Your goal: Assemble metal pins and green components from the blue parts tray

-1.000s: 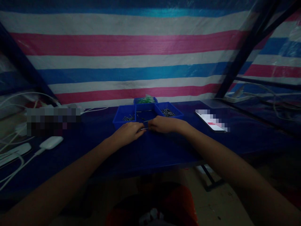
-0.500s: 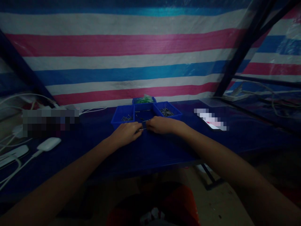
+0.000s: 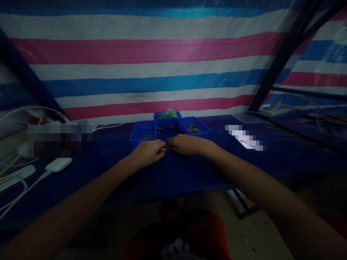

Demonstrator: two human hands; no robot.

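Observation:
My left hand [image 3: 148,151] is closed in a pinch on a thin metal rod [image 3: 164,148] in front of the blue bins. Facing it, my right hand [image 3: 187,143] has its fingers curled round another slim metal rod [image 3: 170,138], whose tip points left. The fingertips are close together but apart, and the exact kind of the rods is too small and dark to make out. Just behind the hands, the middle blue bin [image 3: 168,132] holds a few thin dark rods. Short metal pins lie in the left blue bin [image 3: 135,133], and many more pieces fill the right blue bin [image 3: 204,129].
A small back bin [image 3: 155,116] contains a green plastic bag [image 3: 168,113]. On the right of the blue table [image 3: 173,177] lies a phone [image 3: 245,141]. White cables and a white charger [image 3: 59,164] are on the left. A striped tarp [image 3: 162,50] hangs behind.
The view shifts slightly, moving everything a little to the right. Both hands keep nearly the same pose, each with its rod.

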